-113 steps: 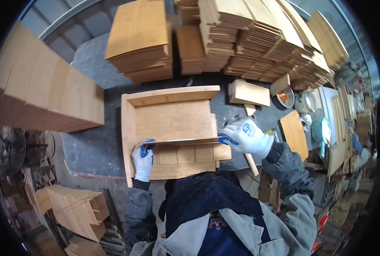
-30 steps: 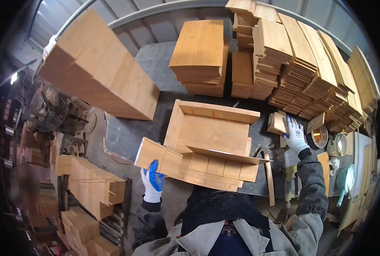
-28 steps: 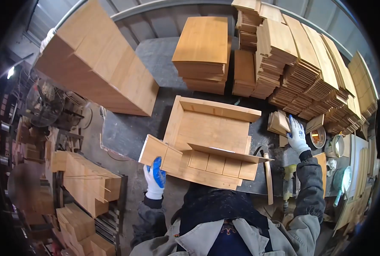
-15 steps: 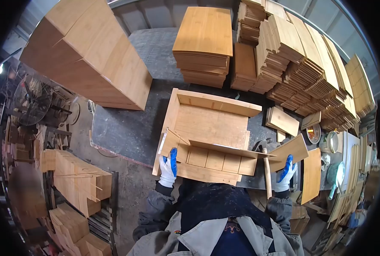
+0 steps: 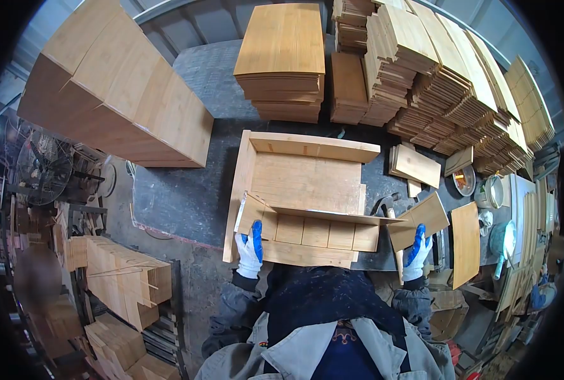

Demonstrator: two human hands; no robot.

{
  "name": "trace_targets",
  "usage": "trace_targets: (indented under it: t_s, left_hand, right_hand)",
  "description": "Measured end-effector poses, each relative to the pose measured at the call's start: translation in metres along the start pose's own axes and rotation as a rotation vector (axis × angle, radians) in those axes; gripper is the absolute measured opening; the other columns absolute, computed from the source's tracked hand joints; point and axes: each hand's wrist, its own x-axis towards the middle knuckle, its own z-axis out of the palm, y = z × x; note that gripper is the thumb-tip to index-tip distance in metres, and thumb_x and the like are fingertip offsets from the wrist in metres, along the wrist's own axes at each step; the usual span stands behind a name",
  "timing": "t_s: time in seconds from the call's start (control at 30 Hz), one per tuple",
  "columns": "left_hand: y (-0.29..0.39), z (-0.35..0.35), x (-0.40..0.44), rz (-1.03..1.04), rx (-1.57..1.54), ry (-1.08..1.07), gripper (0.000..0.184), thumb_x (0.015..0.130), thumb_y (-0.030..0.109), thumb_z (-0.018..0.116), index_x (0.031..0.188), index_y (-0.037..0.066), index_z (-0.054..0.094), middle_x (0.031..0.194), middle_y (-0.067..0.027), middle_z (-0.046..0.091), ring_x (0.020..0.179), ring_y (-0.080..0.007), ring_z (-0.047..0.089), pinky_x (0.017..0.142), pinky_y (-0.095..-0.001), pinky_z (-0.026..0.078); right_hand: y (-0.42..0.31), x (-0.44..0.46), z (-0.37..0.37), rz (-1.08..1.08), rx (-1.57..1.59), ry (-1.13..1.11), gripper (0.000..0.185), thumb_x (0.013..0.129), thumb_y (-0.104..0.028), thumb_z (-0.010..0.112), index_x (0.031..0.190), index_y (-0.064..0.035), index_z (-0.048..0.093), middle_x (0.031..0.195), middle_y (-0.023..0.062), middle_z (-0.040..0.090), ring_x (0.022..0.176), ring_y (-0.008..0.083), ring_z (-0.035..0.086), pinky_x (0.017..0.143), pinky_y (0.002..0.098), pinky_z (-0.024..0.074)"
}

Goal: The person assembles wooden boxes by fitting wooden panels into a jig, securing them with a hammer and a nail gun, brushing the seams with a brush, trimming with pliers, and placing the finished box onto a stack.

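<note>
My left hand (image 5: 249,252), in a white glove with blue coating, grips the left end board (image 5: 249,212) of a partly joined wooden box. A long thin board (image 5: 332,216) stands on edge from that end toward the right, above a slatted panel (image 5: 316,233). My right hand (image 5: 416,254), gloved alike, grips a separate-looking wooden board (image 5: 421,221) tilted at the long board's right end; whether they touch I cannot tell. Behind lies a larger three-sided wooden frame (image 5: 307,180). A hammer (image 5: 397,253) rests beside my right hand, partly hidden by the board.
A tall wooden block stack (image 5: 136,95) stands at the table's left. Stacked boards (image 5: 278,44) and many thin panels (image 5: 440,82) fill the back. To the right are loose pieces (image 5: 415,166), a metal bowl (image 5: 464,182), a white bucket (image 5: 489,192) and a flat board (image 5: 465,244).
The head view has shifted slightly. My right hand and its board have moved a little left, toward the long board. My left hand keeps its hold on the end board.
</note>
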Motion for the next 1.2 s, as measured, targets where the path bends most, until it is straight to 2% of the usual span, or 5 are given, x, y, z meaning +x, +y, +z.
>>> trace_targets:
  t_s: [0.23, 0.6, 0.67, 0.87, 1.2]
  left_hand:
    - [0.005, 0.004, -0.009, -0.077, -0.066, -0.061, 0.035, 0.099, 0.015, 0.073, 0.130, 0.001, 0.064, 0.122, -0.0126, 0.067, 0.108, -0.0214, 0.065, 0.091, -0.0357, 0.053]
    - [-0.071, -0.015, -0.017, 0.022, 0.476, -0.314, 0.033, 0.103, 0.013, 0.067, 0.130, -0.005, 0.066, 0.121, -0.0081, 0.071, 0.107, -0.0196, 0.069, 0.090, -0.0349, 0.056]
    - [-0.074, -0.009, -0.011, -0.280, 0.338, -0.200, 0.033, 0.104, 0.011, 0.064, 0.132, -0.007, 0.065, 0.121, -0.0088, 0.072, 0.108, -0.0194, 0.069, 0.093, -0.0344, 0.056]
    - [-0.096, -0.026, -0.005, -0.184, 0.094, -0.311, 0.034, 0.105, 0.010, 0.062, 0.132, -0.011, 0.061, 0.128, -0.0132, 0.070, 0.113, -0.0209, 0.070, 0.097, -0.0322, 0.057]
    - [-0.028, -0.009, -0.012, 0.067, 1.049, -0.537, 0.043, 0.107, 0.001, 0.044, 0.150, -0.005, 0.048, 0.148, -0.0176, 0.058, 0.130, -0.0244, 0.062, 0.111, -0.0307, 0.047]
  right_hand:
    - [-0.003, -0.008, 0.011, -0.001, -0.001, 0.006, 0.048, 0.103, -0.034, 0.068, 0.136, -0.0008, 0.058, 0.127, 0.0096, 0.064, 0.111, 0.0186, 0.062, 0.095, 0.0357, 0.0491]
    - [0.029, -0.016, -0.017, 0.202, 0.058, 0.195, 0.050, 0.100, -0.039, 0.071, 0.137, -0.0084, 0.056, 0.126, 0.0097, 0.064, 0.108, 0.0197, 0.064, 0.089, 0.0394, 0.0519]
    - [0.048, -0.016, -0.034, 0.212, -0.026, 0.157, 0.048, 0.100, -0.040, 0.071, 0.136, -0.0112, 0.057, 0.123, 0.0076, 0.064, 0.106, 0.0189, 0.065, 0.085, 0.0390, 0.0534]
    - [0.043, -0.045, -0.002, 0.175, 0.027, 0.274, 0.040, 0.103, -0.038, 0.068, 0.129, -0.0093, 0.061, 0.111, 0.0050, 0.066, 0.098, 0.0140, 0.062, 0.078, 0.0332, 0.0511]
    - [0.071, -0.060, 0.015, -0.157, -0.237, 0.122, 0.032, 0.103, -0.026, 0.069, 0.123, -0.0004, 0.065, 0.100, 0.0047, 0.070, 0.088, 0.0156, 0.065, 0.076, 0.0331, 0.0525]
